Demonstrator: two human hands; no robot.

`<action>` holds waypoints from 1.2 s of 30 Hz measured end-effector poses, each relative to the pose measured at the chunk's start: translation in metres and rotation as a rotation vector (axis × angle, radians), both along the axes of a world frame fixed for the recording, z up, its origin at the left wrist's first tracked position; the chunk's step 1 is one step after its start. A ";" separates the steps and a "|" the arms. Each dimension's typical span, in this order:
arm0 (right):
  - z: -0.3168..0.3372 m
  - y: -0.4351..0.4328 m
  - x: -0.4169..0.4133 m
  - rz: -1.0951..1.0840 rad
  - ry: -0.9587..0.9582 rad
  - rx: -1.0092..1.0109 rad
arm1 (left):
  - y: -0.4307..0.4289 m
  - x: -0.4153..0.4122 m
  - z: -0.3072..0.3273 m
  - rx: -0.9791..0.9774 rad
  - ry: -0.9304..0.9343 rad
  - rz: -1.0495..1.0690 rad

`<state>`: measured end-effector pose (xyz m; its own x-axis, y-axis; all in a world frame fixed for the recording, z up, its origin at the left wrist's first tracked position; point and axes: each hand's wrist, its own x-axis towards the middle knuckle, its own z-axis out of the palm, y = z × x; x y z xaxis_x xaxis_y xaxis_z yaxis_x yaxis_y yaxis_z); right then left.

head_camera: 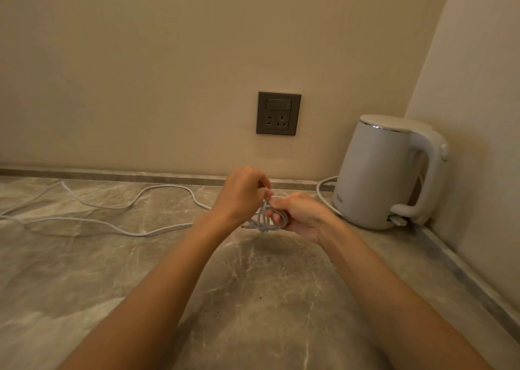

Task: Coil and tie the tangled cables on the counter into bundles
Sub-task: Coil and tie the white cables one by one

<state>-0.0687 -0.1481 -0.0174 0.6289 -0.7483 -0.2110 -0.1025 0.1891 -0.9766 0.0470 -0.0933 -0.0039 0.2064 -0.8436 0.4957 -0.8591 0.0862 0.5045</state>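
Observation:
A small coil of white cable [264, 221] hangs between both hands just above the marble counter [253, 299], with a plug end sticking out at its lower left. My right hand [302, 217] grips the coil from the right, fingers curled through its loops. My left hand [243, 193] is closed above it, pinching a strand at the top of the coil. More white cable [118, 227] lies loose in long curves on the counter to the left, running off the left edge of view.
A white electric kettle [385, 172] stands in the back right corner, its own cord [323, 192] looping beside it. A grey wall socket [278, 113] sits on the wall behind the hands. A raised stone lip runs along the wall base.

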 end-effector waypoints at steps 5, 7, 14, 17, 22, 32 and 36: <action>-0.012 -0.002 0.005 -0.106 -0.109 0.149 | -0.001 -0.001 -0.013 -0.046 0.084 0.017; -0.018 -0.004 0.005 -0.110 -0.110 0.219 | -0.001 -0.001 -0.019 -0.051 0.101 0.006; -0.021 -0.008 0.002 -0.087 -0.098 0.209 | 0.002 0.002 -0.029 -0.011 0.225 -0.015; -0.020 -0.006 0.001 -0.090 -0.098 0.159 | 0.001 0.004 -0.029 -0.024 0.284 0.020; -0.019 -0.004 0.005 -0.159 -0.040 0.105 | 0.001 0.004 -0.031 -0.054 0.379 0.025; -0.019 -0.003 0.007 -0.220 -0.047 0.172 | 0.002 0.002 -0.034 -0.030 0.397 -0.008; -0.019 -0.004 0.007 -0.211 -0.046 0.205 | 0.007 0.002 -0.042 -0.092 0.339 -0.043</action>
